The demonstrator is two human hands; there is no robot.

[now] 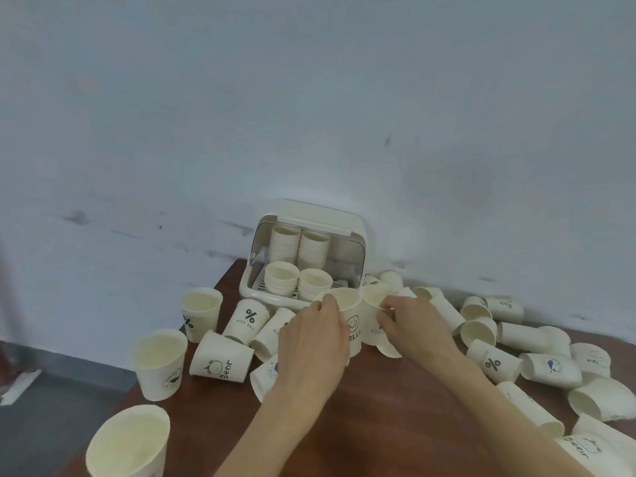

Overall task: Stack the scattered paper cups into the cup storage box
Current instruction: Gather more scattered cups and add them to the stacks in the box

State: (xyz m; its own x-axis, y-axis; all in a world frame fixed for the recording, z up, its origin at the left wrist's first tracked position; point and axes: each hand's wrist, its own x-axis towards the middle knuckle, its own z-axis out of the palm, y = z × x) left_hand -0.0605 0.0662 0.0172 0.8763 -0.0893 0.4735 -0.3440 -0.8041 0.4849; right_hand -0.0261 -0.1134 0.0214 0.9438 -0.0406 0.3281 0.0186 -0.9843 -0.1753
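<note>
My left hand (315, 333) grips the smiley-face cup (349, 320), fingers curled round its upper wall just below the rim. My right hand (411, 320) pinches the rim of a second cup (373, 304) standing just beside it, thumb and fingertips closed on the lip. Both cups stand on the wooden table (378, 407), directly in front of the cup storage box (303, 256).

Handling, as I judge it: thin paper, very light, and easily crushed or ovalled. The rolled rim is the stiffest part, so the hold belongs there or on the wall just under it, with light pressure only. The surface looks dry and matte; slipping seems unlikely.

Orientation: both held cups are upright, mouths up, long axis near vertical, the second tilted slightly toward the first. That suits nesting one inside the other.

The box stands against the wall (309, 115) with its lid raised. Inside are four stacks, two tall at the back (299, 249) and two short at the front (297, 282), all mouths up.

The loose cups are scattered to the left (201, 313) and right (492, 363); some are upright, many lie on their sides with mouths pointing different ways. Those will need righting before stacking.
</note>
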